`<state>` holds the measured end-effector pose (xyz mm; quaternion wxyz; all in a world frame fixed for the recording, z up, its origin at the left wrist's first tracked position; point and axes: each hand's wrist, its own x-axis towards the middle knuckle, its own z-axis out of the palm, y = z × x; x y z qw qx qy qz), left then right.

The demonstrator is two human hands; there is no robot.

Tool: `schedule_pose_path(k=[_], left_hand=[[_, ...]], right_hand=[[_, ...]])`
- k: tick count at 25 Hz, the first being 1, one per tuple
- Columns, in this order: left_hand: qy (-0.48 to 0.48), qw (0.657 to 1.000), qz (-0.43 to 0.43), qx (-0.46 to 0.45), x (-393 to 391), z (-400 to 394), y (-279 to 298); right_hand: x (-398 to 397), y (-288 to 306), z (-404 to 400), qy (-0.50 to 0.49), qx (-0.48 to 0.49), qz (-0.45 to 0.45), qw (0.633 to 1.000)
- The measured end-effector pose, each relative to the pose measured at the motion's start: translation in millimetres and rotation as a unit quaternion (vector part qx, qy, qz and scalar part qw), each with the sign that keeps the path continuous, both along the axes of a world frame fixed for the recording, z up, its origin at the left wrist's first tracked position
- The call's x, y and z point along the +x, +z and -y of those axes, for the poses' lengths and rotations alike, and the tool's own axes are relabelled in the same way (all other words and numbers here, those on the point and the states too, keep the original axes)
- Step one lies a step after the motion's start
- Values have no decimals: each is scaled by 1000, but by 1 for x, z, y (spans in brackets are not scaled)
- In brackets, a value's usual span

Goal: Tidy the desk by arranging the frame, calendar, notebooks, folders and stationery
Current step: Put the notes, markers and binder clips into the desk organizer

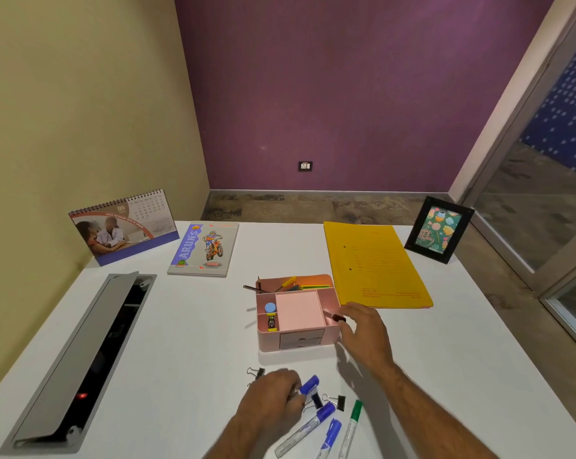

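A pink desk organiser [300, 341] sits mid-desk with a pink note pad, a blue cap and a yellow stapler in its compartments. My right hand [366, 329] pinches a dark red pen [334, 316] over the organiser's right compartment. My left hand [273, 397] grips a blue-capped marker [310, 384] near the front edge. Two blue markers [313, 425] and a green marker [352, 425] lie beside it with black binder clips [336, 401]. The calendar [124, 226], notebook [203, 248], yellow folder [376, 265] and photo frame [439, 230] stand along the back.
An open grey cable tray [81, 356] with a lifted lid runs along the desk's left side, a red light inside. Another binder clip [256, 372] lies left of my left hand. The white desk [180, 326] ends at walls on the left and a drop behind.
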<state>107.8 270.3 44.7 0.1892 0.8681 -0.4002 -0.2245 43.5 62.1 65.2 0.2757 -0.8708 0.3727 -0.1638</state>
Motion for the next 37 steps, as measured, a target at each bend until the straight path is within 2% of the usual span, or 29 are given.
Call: schedule_pose_path(k=[2, 4, 6, 8, 13, 15, 18, 20, 23, 26, 33, 37], left_hand=[[18, 999, -10, -48, 4, 8, 0], [18, 995, -19, -94, 9, 16, 2], [32, 990, -26, -138, 12, 24, 6], [41, 986, -23, -163, 14, 31, 8], [60, 979, -58, -187, 12, 35, 12], [66, 977, -85, -183, 12, 29, 10], [30, 993, -71, -91, 9, 15, -1], [3, 998, -48, -31, 2, 6, -6], [-75, 993, -54, 74, -5, 1, -8], [-137, 975, -40, 169, -8, 4, -10], [-135, 971, -10, 199, -10, 3, -19], [-106, 978, -31, 178, -8, 2, -17]], right_hand=[[-5, 1, -7, -10, 25, 76, 997], [-9, 2, -17, 5, 118, 136, 984], [-13, 1, -24, 40, 205, 149, 967], [-15, -3, -26, 64, 237, 149, 958], [-14, 6, -29, 82, 217, 153, 961], [-13, 15, -22, 41, 206, 200, 957], [-7, 31, 1, -35, 163, 285, 944], [-4, 43, 13, -53, 115, 308, 943], [0, 46, 20, -46, 46, 286, 956], [2, 30, 18, -8, 8, 222, 975], [-1, 1, 5, 69, -51, 36, 996], [0, -4, 3, 69, -36, 2, 997]])
